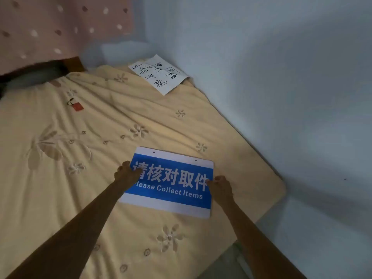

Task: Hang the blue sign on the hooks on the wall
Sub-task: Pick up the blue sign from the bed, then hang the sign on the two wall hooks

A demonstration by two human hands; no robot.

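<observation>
The blue sign point(173, 183) lies flat on a yellow flowered bedspread point(84, 137). It has white bands along its top and bottom, white Chinese characters, the words "Please Collect Items", and two small holes near its top edge. My left hand point(125, 174) grips the sign's left edge, fingers curled over it. My right hand point(220, 185) grips the right edge the same way. The pale wall point(291, 77) rises to the right of the bed; no hooks are visible in this view.
A white sheet with handwritten black characters point(159, 74) lies at the bed's far corner against the wall. A small red tag with a black cord point(77, 106) lies on the bedspread to the left. A pink dotted curtain point(50, 31) hangs at the upper left.
</observation>
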